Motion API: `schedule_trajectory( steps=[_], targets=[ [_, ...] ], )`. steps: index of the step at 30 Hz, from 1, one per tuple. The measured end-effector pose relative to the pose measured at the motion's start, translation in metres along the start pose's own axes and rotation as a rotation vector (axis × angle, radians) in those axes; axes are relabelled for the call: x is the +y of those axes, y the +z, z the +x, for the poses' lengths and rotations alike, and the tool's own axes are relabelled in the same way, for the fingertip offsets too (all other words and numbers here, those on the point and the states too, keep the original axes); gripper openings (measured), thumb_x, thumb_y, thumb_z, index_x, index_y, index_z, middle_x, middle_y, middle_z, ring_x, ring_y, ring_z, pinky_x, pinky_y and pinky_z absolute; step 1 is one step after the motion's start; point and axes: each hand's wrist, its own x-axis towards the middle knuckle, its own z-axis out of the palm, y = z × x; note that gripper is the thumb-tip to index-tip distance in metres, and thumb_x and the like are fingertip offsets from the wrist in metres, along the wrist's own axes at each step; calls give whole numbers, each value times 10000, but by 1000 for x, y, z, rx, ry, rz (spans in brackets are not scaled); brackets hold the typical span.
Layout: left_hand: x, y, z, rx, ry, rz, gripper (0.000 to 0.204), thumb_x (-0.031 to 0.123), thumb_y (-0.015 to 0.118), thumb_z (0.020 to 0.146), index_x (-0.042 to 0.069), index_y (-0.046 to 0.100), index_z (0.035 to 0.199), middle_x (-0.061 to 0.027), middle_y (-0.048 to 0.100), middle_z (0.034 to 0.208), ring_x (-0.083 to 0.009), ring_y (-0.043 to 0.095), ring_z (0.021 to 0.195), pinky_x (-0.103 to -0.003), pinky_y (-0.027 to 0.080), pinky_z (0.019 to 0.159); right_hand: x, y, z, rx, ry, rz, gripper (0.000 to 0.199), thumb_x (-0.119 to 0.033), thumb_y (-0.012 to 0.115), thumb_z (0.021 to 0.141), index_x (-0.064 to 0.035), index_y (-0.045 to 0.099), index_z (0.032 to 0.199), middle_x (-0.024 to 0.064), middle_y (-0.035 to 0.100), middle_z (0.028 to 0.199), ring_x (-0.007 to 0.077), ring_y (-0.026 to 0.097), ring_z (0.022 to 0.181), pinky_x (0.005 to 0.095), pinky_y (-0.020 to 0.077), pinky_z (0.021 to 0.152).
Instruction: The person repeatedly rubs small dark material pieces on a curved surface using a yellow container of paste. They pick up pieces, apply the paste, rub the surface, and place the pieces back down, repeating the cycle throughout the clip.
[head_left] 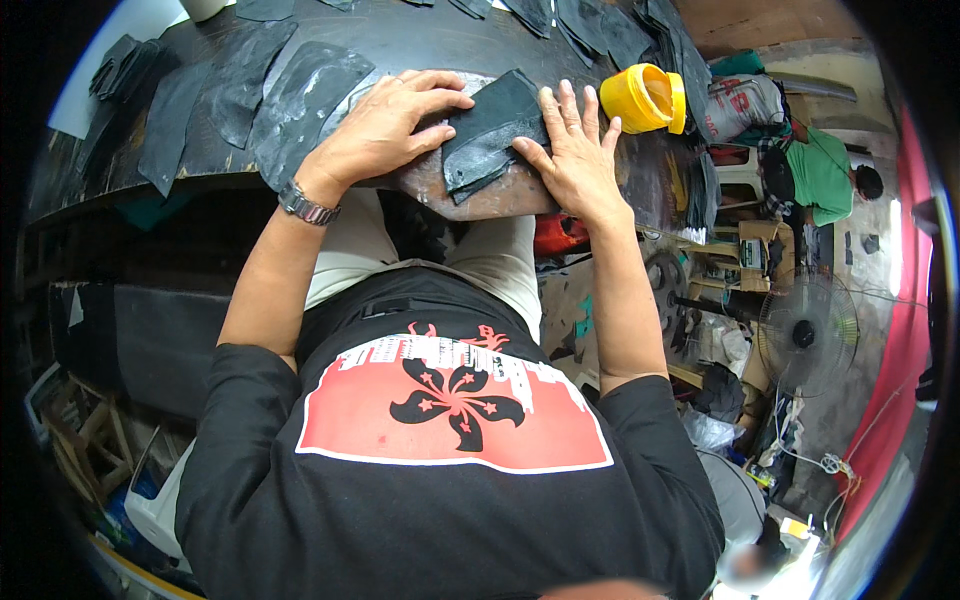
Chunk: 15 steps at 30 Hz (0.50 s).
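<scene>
A small stack of dark, leather-like sheet pieces point(493, 125) lies at a slant on a worn, brownish board point(475, 205) in front of me, its near piece smeared with whitish dust. My left hand point(388, 125) rests on the board just left of the stack, fingers loosely bent toward it, thumb apart, holding nothing. At the stack's right edge my right hand point(578, 160) lies flat with fingers spread, the thumb touching or very near the pieces. I cannot tell how many layers are in the stack.
Loose dark pieces point(305, 105) lie left on the black table point(400, 40); others line its far edge. A yellow tub point(642, 98) stands tilted in view beyond my right hand. To the right are a fan point(805, 333), clutter and a person in a green shirt point(822, 175).
</scene>
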Motion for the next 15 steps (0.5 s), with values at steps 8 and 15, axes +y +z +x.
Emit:
schedule_trajectory(
  steps=[8, 15],
  targets=[
    [-7, 1, 1, -13, 3, -10, 320, 117, 553, 996, 112, 680, 1289, -90, 596, 1399, -303, 544, 1303, -424, 401, 1129, -17, -12, -3, -95, -158, -29, 800, -704, 442, 968, -265, 293, 1620, 133, 170, 1703, 372, 39, 1581, 684, 7, 1201],
    [-9, 3, 1, -13, -6, 4, 334, 67, 532, 988, 113, 684, 1282, -92, 598, 1406, -303, 535, 1326, -422, 399, 1136, -56, -14, -18, -39, -321, -47, 842, -760, 468, 909, -278, 362, 1591, 136, 251, 1678, 375, 102, 1572, 736, 25, 1173]
  ],
)
